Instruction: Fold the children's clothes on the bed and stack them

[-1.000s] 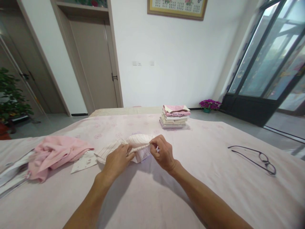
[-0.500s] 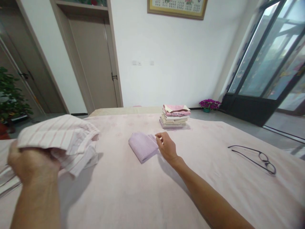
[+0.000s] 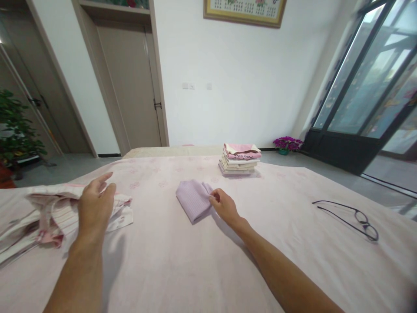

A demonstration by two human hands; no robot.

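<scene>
A small folded lilac ribbed garment point(image 3: 193, 201) lies at the middle of the table, its exact kind unclear. My right hand point(image 3: 224, 205) pinches its right edge between thumb and fingers. Over on the left, my left hand point(image 3: 96, 201) is raised with its fingers apart, holding nothing. Below and beside it lies a loose heap of striped pink-and-white clothing point(image 3: 61, 213), partly hidden by that hand and wrist. Farther back stands a neat stack of folded clothes point(image 3: 239, 161), with a pink lettered piece on top.
A pale pink flowered cloth point(image 3: 156, 261) covers the table. Black-framed glasses point(image 3: 361, 219) lie open on the right. Beyond the table are a pot of purple flowers point(image 3: 287, 143), a green plant point(image 3: 18, 126) at left and a door point(image 3: 127, 82).
My left hand has let go of the striped clothing, which now lies on the heap, and has moved right. My right hand has closed on the lilac garment's edge.
</scene>
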